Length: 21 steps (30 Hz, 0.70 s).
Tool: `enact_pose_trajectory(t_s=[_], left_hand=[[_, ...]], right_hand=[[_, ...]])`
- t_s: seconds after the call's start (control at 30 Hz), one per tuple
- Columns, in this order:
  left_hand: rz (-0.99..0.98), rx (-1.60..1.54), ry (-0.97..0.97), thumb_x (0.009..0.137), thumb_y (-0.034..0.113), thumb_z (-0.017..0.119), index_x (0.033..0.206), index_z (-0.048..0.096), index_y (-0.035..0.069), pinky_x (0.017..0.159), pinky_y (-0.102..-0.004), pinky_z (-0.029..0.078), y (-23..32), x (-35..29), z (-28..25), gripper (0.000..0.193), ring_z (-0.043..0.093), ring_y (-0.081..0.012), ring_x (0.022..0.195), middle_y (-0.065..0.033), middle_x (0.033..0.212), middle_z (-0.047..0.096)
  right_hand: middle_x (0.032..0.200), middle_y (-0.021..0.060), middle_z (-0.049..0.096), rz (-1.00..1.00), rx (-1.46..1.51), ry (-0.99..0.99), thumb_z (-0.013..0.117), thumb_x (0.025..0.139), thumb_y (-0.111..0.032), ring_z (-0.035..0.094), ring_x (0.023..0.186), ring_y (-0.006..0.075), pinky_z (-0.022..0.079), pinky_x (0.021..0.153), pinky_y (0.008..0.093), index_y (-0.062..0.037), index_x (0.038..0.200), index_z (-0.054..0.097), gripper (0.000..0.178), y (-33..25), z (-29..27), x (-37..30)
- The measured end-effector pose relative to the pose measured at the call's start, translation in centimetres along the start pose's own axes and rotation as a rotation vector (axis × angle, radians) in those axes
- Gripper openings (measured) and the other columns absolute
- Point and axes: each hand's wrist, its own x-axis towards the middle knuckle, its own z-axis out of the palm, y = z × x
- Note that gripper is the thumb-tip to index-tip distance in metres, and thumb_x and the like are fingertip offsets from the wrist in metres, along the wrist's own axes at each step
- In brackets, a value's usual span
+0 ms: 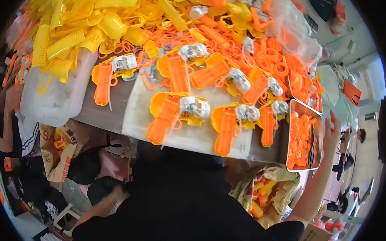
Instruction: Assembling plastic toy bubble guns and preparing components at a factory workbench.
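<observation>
My left hand (117, 195) hangs low at my left side, below the table edge, smeared by motion; whether it holds anything does not show. On the right, my right hand (330, 128) is raised beyond the steel tray (303, 169), its fingers stretched and apart with nothing seen in them. Several part-built toy guns lie across the table in front of me, each with an orange handle, yellow shell and white mechanism. One toy gun (163, 121) lies nearest me on a white sheet (192, 143), beside another toy gun (225, 130). Neither hand touches them.
A heap of yellow plastic shells (115, 24) covers the far left, partly over a translucent bin (51, 99). Orange rings (273, 55) pile up at the far right. Paper sacks of parts stand below: one sack (55, 157) left, another sack (285, 185) right. Other people work nearby.
</observation>
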Motion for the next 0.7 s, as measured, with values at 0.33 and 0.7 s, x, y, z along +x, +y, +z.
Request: enact_pose_trajectory(t_s=[0.33, 0.7], left_hand=[[0.067, 0.520, 0.475, 0.080, 0.023, 0.053, 0.101, 0.060, 0.001, 0.080, -0.0443, 0.046, -2.9, 5.5, 2.2, 0.031, 0.057, -0.0395, 0.095, -0.0211, 0.099, 0.059], [0.126, 0.332, 0.294, 0.080, 0.024, 0.054, 0.102, 0.060, 0.002, 0.082, -0.0437, 0.045, 0.2, 12.8, -11.4, 0.032, 0.055, -0.0394, 0.099, -0.0210, 0.103, 0.058]], right_hand=[[0.110, 0.0078, 0.060, -0.772, 0.310, -0.114, 0.049, 0.093, -0.006, 0.054, 0.104, 0.0144, 0.039, 0.091, 0.0259, 0.0014, 0.107, 0.060, 0.020, -26.2, 3.9, 16.5], [0.087, 0.0062, 0.066, -0.655, 0.387, -0.398, 0.059, 0.086, -0.005, 0.060, 0.076, 0.0118, 0.046, 0.064, 0.0251, -0.0020, 0.101, 0.066, 0.017, -27.5, 8.5, 15.6]])
